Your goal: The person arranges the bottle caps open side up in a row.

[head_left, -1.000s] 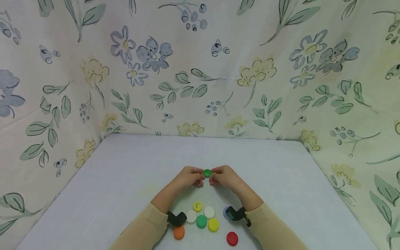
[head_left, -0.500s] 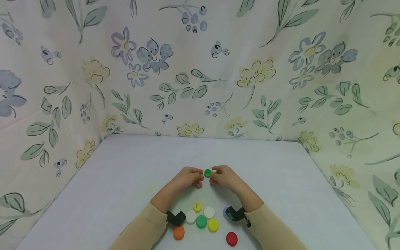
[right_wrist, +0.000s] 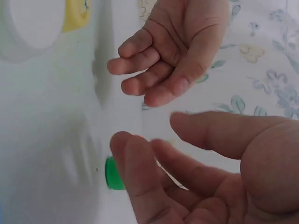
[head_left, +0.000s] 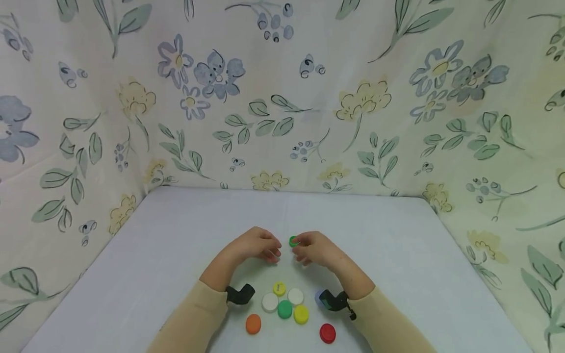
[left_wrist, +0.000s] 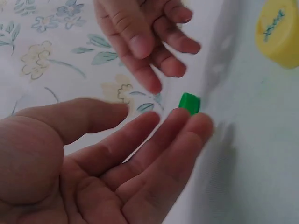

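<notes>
A small green bottle cap lies on the white table, partly covered by the right hand's fingers in the head view. My left hand hovers to its left, fingers loosely spread and holding nothing. Just right of the cap is my right hand, its thumb and fingers apart with nothing between them. In the left wrist view the green cap shows beyond the left fingertips. The right wrist view has the cap behind the right fingers, with the left hand facing across.
Nearer the body lie more caps: a lettered yellow one, white ones, a teal one, a plain yellow one, an orange one and a red one. A bluish cap is partly behind the right wrist camera.
Both hands have let go of the green cap. My left hand has drawn away to the left, its fingers loosening; the right hand's fingers have spread and now overlap the cap in the head view.
</notes>
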The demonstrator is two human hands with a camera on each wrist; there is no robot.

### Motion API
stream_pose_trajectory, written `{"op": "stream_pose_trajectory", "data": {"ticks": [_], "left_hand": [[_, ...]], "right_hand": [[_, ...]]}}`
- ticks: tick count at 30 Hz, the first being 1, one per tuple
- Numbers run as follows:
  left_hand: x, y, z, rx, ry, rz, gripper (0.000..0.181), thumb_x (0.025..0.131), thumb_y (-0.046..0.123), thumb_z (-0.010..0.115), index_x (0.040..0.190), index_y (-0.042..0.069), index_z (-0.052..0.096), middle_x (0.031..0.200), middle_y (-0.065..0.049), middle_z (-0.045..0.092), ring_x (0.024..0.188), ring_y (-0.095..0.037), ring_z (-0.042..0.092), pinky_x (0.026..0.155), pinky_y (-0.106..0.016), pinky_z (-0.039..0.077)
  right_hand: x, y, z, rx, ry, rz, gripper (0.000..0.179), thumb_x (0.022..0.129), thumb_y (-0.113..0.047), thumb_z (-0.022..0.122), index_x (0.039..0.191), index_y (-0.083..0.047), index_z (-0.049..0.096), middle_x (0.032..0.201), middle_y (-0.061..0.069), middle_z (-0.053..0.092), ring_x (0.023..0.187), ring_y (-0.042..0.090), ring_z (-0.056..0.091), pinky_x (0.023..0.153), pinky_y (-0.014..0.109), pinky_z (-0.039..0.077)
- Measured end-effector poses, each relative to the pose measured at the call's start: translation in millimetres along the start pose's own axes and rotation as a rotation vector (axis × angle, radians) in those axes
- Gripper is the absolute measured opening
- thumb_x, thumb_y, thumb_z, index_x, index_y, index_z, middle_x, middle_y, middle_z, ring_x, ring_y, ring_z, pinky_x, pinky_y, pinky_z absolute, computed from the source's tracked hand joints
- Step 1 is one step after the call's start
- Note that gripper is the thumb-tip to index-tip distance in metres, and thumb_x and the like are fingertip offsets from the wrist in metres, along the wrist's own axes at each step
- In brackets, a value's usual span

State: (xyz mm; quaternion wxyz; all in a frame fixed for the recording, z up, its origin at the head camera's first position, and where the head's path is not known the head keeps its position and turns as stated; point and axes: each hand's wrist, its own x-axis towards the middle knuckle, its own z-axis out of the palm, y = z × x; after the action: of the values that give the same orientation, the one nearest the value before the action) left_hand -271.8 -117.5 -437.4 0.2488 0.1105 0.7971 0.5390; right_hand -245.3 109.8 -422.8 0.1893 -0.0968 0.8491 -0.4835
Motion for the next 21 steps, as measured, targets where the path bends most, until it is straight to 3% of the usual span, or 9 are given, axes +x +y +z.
{"op": "stream_pose_trajectory", "data": {"ticks": [5, 11, 16, 21], "left_hand": [[-8.4, 3.6, -5.5, 0.091, -0.108, -0.01, 0.015, 0.095, 0.01, 0.069, 0.101, -0.002, 0.075, 0.09, -0.012, 0.075, 0.081, -0.026, 0.074, 0.076, -0.036, 0.06], [-14.3, 6.8, -3.8, 0.162, -0.262, -0.012, 0.01, 0.089, 0.003, 0.073, 0.098, 0.001, 0.075, 0.089, -0.01, 0.075, 0.079, -0.028, 0.073, 0.074, -0.038, 0.06], [-16.8, 12.1, 3.7, 0.276, -0.318, -0.013, 0.009, 0.085, 0.0, 0.076, 0.093, 0.003, 0.075, 0.087, -0.007, 0.073, 0.072, -0.024, 0.07, 0.069, -0.036, 0.06], [-21.5, 15.6, 16.0, 0.392, -0.35, -0.074, 0.01, 0.083, -0.006, 0.073, 0.084, 0.004, 0.073, 0.078, -0.008, 0.071, 0.063, -0.02, 0.068, 0.063, -0.034, 0.059]], "right_hand": [[-3.2, -1, 3, -0.062, -0.117, -0.002, 0.025, 0.094, -0.013, 0.073, 0.117, -0.002, 0.07, 0.093, 0.004, 0.068, 0.081, 0.02, 0.065, 0.075, 0.035, 0.057], [-9.5, -8, 11, -0.137, -0.197, -0.024, 0.018, 0.089, -0.011, 0.079, 0.105, -0.006, 0.073, 0.086, 0.003, 0.067, 0.078, 0.019, 0.063, 0.073, 0.034, 0.055], [-12.7, -12, 19, -0.255, -0.213, -0.061, 0.017, 0.085, -0.013, 0.083, 0.097, -0.01, 0.072, 0.08, 0.001, 0.063, 0.077, 0.018, 0.057, 0.07, 0.032, 0.048], [-17.0, -10, 29, -0.338, -0.222, -0.08, 0.019, 0.081, -0.016, 0.086, 0.089, -0.011, 0.069, 0.076, -0.002, 0.061, 0.076, 0.016, 0.055, 0.069, 0.032, 0.044]]}}
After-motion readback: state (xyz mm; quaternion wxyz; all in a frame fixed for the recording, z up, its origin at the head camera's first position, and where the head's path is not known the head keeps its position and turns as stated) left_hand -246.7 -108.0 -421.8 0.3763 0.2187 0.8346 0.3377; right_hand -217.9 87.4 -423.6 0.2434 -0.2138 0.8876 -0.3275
